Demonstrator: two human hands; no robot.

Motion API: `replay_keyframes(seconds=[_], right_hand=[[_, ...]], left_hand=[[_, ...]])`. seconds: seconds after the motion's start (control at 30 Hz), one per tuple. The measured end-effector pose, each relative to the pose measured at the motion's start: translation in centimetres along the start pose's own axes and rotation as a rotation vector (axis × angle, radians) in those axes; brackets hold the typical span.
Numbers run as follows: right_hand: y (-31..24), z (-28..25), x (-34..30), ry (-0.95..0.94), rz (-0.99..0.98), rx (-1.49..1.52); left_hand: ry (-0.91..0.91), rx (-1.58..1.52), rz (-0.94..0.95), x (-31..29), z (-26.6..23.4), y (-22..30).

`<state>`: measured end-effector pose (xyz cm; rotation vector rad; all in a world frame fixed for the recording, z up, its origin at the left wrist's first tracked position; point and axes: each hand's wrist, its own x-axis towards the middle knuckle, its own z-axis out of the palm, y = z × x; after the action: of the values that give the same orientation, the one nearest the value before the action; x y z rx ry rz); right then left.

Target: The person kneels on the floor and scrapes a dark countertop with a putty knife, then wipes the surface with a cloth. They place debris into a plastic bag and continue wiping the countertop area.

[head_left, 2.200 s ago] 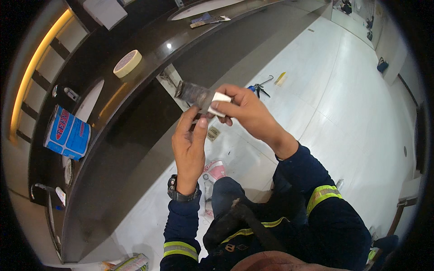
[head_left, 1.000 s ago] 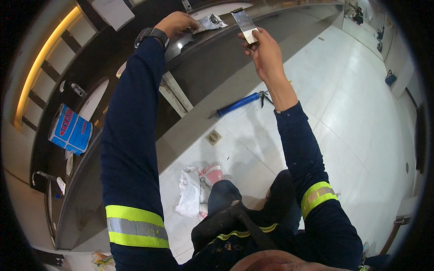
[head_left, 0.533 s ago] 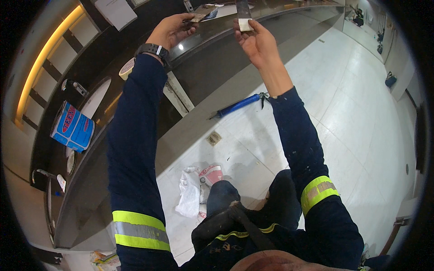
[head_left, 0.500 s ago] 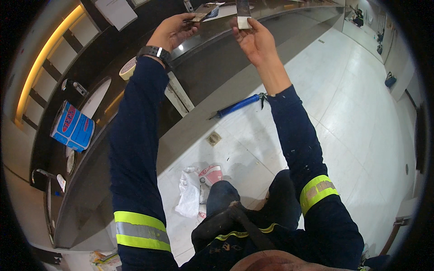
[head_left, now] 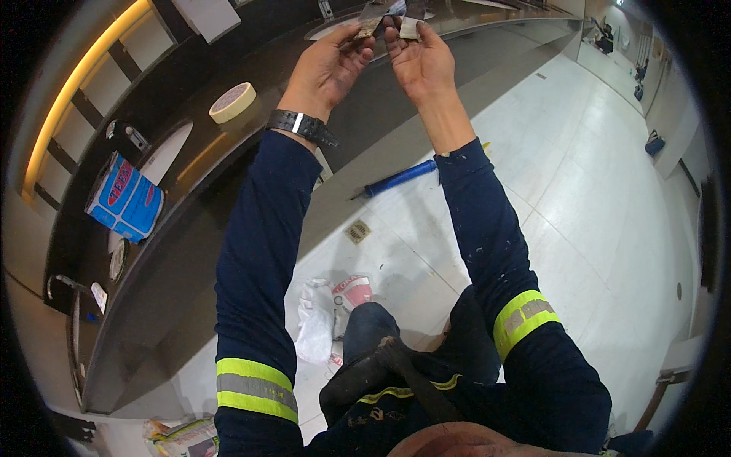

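Observation:
Both my hands are raised at the top of the view, close together over the dark counter. My left hand (head_left: 326, 70) is closed on a flat scraper (head_left: 368, 28) with a stained, pale brown grip. In my right hand (head_left: 423, 70), fingers and thumb pinch a second scraper (head_left: 409, 29) with a white grip end. The two blades meet or overlap near the upper edge; whether they touch I cannot tell. Bluish material shows between them, too small to make out.
On the dark counter (head_left: 190, 152) to the left stand a blue can (head_left: 128, 199) and a roll of masking tape (head_left: 232, 103). A blue caulking gun (head_left: 400, 177) lies below, near a floor drain (head_left: 357, 231). A white plastic bag (head_left: 314, 320) lies by my knees.
My left hand has moved right and slightly down, and my right hand slightly left. The two scrapers, apart before, are now together. The tape roll has come into full view.

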<state>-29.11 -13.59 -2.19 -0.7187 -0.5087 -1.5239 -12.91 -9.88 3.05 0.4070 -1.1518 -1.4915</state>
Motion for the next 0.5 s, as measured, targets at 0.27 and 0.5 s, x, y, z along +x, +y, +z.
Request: replay_keyframes(seconds=[0.27, 0.5], right_hand=[[0.0, -0.2, 0.3, 0.144, -0.071, -0.041], [-2.2, -0.5, 2.4, 0.207, 0.224, -0.408]], left_hand=[[0.038, -0.060, 0.061, -1.9, 0.9, -0.2], [0.144, -0.021, 0.107, -8.9, -1.4, 3.2]])
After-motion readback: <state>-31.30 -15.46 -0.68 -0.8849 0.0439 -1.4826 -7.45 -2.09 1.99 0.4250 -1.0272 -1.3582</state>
